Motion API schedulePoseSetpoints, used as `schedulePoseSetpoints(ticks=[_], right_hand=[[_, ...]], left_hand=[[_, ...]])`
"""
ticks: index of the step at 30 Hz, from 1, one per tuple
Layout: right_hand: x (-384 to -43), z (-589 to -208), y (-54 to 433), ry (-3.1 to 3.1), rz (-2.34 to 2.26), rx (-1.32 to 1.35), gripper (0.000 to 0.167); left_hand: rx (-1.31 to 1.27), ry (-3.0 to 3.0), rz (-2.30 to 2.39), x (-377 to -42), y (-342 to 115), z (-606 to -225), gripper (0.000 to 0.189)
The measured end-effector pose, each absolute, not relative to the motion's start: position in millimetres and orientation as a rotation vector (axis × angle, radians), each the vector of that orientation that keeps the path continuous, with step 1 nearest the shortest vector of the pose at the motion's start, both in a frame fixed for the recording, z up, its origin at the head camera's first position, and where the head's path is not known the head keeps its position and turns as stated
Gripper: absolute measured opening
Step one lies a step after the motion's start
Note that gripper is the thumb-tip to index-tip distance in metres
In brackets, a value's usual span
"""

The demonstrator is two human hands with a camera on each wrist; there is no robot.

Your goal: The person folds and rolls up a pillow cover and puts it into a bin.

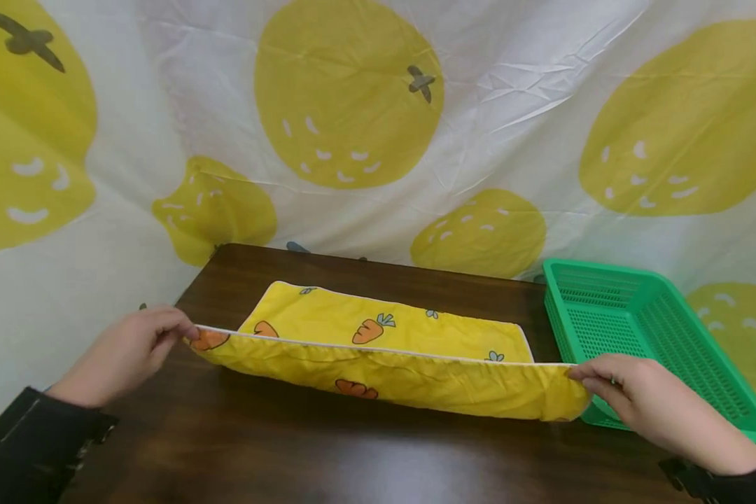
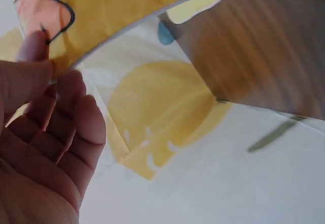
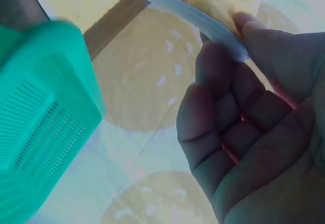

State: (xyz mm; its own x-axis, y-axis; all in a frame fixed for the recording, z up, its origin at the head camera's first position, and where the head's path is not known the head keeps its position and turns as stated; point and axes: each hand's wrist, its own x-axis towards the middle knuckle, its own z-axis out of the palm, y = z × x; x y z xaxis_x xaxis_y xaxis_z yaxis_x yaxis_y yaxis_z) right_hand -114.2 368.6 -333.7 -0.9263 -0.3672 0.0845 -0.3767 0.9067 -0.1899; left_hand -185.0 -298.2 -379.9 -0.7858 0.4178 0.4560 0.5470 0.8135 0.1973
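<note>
A yellow cloth (image 1: 327,318) with a carrot print and white piped edging lies partly on the dark table, its near edge lifted and stretched between both hands. My left hand (image 1: 129,350) pinches the near left corner, and in the left wrist view thumb and fingertips grip the cloth (image 2: 111,16) beside a printed carrot. At the near right corner my right hand (image 1: 649,399) pinches the edge between thumb and fingers. In the right wrist view the white piping runs into the fingers of that hand (image 3: 254,117). The raised front part sags between the hands.
A green plastic basket (image 1: 655,276) with perforated sides stands at the table's right, just behind my right hand. The brown wooden table (image 1: 353,462) meets a white curtain (image 1: 510,140) printed with yellow fruit at its back and left.
</note>
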Motion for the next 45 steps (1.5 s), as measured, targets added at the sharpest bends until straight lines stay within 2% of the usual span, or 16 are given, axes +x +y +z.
schedulePoseSetpoints(ticks=[6, 13, 19, 24, 29, 34, 39, 45], right_hand=[[-153, -320, 361, -3.046, 0.267, 0.586, 0.028], [-200, -319, 351, -3.122, 0.196, 0.596, 0.034], [-223, -322, 343, -3.184, 0.088, 0.617, 0.038], [-233, -324, 341, -3.226, 0.008, 0.652, 0.047], [-241, -327, 337, -3.240, -0.111, 0.623, 0.067], [-243, -335, 331, -3.345, -0.158, 0.451, 0.081], [-228, -344, 323, -3.376, -0.123, 0.518, 0.079], [-191, -352, 314, -3.347, 0.040, 0.645, 0.072]], left_hand=[[-0.656, -2.749, -0.496, -222, -283, -366, 0.015], [-0.607, -2.867, -0.577, -260, -265, -365, 0.032], [-0.618, -2.906, -0.579, -284, -253, -377, 0.028], [-0.570, -2.970, -0.593, -295, -248, -384, 0.047], [-0.527, -3.039, -0.561, -308, -245, -396, 0.067], [-0.486, -3.080, -0.502, -318, -237, -410, 0.076], [-0.451, -3.143, -0.442, -314, -236, -431, 0.078], [-0.415, -3.190, -0.432, -296, -247, -447, 0.072]])
